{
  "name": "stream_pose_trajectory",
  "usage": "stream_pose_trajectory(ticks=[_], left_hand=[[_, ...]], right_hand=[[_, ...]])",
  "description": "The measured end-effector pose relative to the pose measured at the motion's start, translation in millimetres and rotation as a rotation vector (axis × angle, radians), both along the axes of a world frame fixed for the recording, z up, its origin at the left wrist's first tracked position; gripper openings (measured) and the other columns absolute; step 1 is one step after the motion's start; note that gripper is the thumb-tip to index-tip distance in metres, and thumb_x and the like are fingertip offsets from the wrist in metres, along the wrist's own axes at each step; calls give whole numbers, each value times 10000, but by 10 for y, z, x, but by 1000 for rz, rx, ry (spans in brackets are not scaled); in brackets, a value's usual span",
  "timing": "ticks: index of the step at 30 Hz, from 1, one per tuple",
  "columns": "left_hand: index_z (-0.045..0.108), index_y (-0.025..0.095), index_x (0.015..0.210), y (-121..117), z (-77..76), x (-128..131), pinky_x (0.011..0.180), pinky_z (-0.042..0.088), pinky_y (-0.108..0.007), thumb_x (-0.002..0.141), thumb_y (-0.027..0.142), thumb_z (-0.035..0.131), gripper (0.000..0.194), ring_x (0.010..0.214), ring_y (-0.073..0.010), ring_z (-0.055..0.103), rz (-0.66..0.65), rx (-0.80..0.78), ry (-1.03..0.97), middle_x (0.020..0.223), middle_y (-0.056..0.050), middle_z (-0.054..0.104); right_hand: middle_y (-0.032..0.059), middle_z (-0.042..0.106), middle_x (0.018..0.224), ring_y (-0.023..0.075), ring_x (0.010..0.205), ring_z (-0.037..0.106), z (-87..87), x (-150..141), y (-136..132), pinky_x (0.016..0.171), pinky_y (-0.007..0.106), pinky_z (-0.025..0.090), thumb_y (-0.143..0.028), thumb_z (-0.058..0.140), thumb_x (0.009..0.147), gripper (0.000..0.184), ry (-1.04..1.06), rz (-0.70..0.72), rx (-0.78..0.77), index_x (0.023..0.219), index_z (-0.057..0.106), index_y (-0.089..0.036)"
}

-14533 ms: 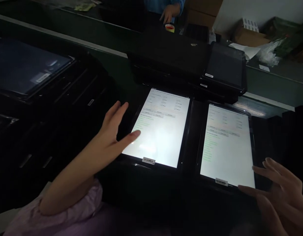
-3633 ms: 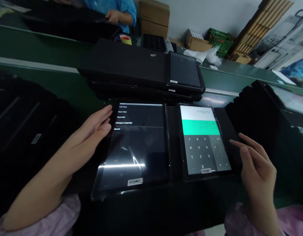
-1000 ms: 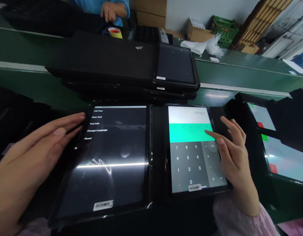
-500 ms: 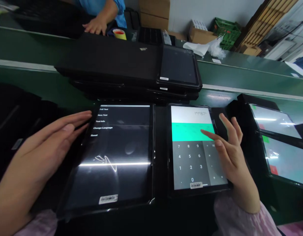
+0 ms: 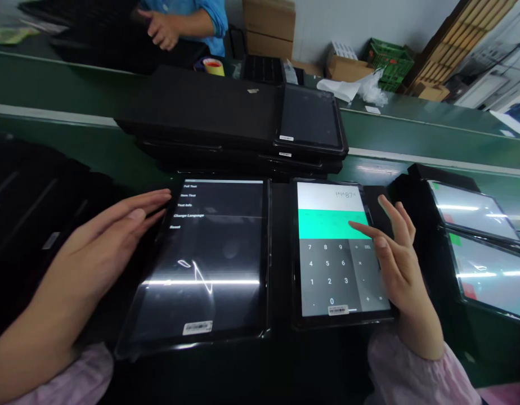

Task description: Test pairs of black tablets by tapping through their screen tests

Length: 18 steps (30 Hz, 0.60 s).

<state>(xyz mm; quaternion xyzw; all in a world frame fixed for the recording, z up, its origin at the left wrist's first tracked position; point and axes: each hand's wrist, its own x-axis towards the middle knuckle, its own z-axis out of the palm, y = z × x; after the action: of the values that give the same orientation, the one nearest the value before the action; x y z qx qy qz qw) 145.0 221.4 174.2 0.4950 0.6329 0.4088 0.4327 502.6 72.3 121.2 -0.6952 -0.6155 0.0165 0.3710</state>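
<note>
Two tablets lie side by side before me. On the left tablet [image 5: 218, 253], a dark screen shows a short text menu, and a barcode label sits near its lower edge. My left hand [image 5: 103, 242] rests along its left side with the fingers stretched out, holding nothing. The right tablet [image 5: 327, 264] displays a calculator with a green band under the number field. Over it, my right hand [image 5: 397, 253] points its index finger at the green band, the other fingers apart. Whether the fingertip touches the glass I cannot tell.
Beyond them stands a stack of black trays [image 5: 201, 107] with a dark tablet [image 5: 310, 118] on top. Two lit tablets [image 5: 496, 275] lie at the right. Dark trays [image 5: 27, 208] fill the left. Across the bench, a person's hand [image 5: 162, 29] shows near a yellow tape roll [image 5: 213, 67].
The view has shifted slightly, so things sit a little further right. My hands keep their poses, and the calculator reads the same. The co-worker's hand has lifted and curled from lying flat.
</note>
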Motion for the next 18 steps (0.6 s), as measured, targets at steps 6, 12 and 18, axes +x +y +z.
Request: stream_pose_trajectory(ticks=[6, 12, 18], left_hand=[[791, 285, 1067, 19, 4, 26, 1353, 420, -504, 801, 388, 716, 295, 1452, -343, 663, -1, -2, -24, 1447, -15, 786], [778, 289, 1004, 61, -6, 31, 1360, 407, -518, 676, 465, 747, 374, 1470, -385, 639, 11, -21, -24, 1427, -32, 792], [768, 284, 977, 68, 20, 55, 1360, 405, -505, 652, 448, 748, 365, 1490, -391, 622, -4, -18, 6, 1442, -46, 781]], right_hand=[[-44, 394, 1790, 380, 1723, 166, -21, 18, 10, 1372, 755, 155, -551, 392, 1160, 466, -49, 16, -53, 1346, 793, -404], [-34, 401, 1786, 377, 1713, 209, -7, -3, 19, 1373, 748, 168, -580, 360, 1158, 511, -24, -25, -25, 1360, 787, -386], [-38, 399, 1787, 371, 1712, 216, -6, -8, 11, 1368, 748, 186, -579, 387, 1154, 480, -16, -22, -36, 1371, 777, -402]])
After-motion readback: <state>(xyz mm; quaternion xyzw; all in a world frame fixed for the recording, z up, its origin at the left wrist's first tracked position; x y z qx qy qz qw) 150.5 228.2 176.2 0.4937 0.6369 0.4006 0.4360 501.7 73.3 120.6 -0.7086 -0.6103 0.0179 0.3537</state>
